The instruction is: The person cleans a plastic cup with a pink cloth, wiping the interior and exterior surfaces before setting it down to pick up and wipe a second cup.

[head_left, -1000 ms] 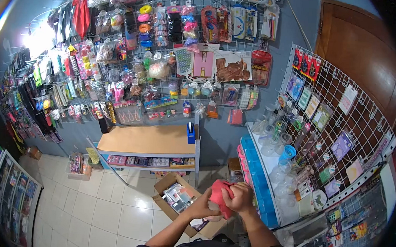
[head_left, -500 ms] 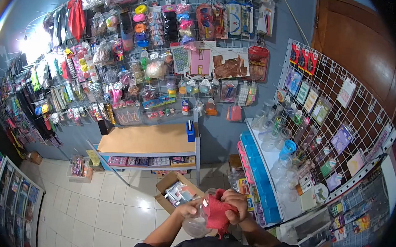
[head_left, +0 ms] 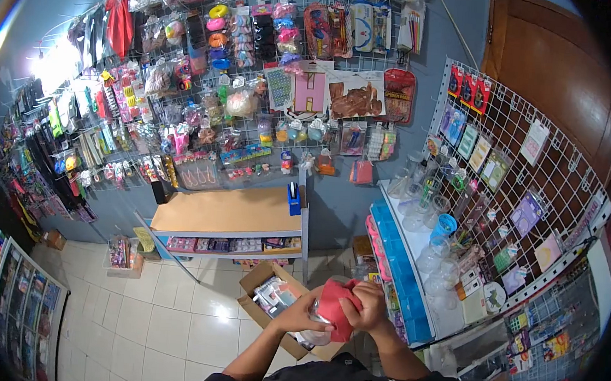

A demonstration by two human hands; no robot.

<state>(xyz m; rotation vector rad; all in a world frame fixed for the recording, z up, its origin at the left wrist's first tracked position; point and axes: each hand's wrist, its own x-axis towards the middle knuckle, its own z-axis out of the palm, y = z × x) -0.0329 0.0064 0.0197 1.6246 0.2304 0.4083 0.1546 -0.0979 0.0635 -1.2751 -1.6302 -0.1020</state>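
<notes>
near half past five in the view, the left hand grips a clear container from its nine o'clock side, apparently to steady it, while the right hand clutches a red cloth against it, probably bunched for firm contact.

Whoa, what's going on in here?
Someone has a clear container in their left hand, and their right hand is gripping a red cloth against it. The cloth and fingers hide most of the container. Below the hands, an open cardboard box full of packets sits on the tiled floor. More clear containers stand on the white shelf to the right.
</notes>
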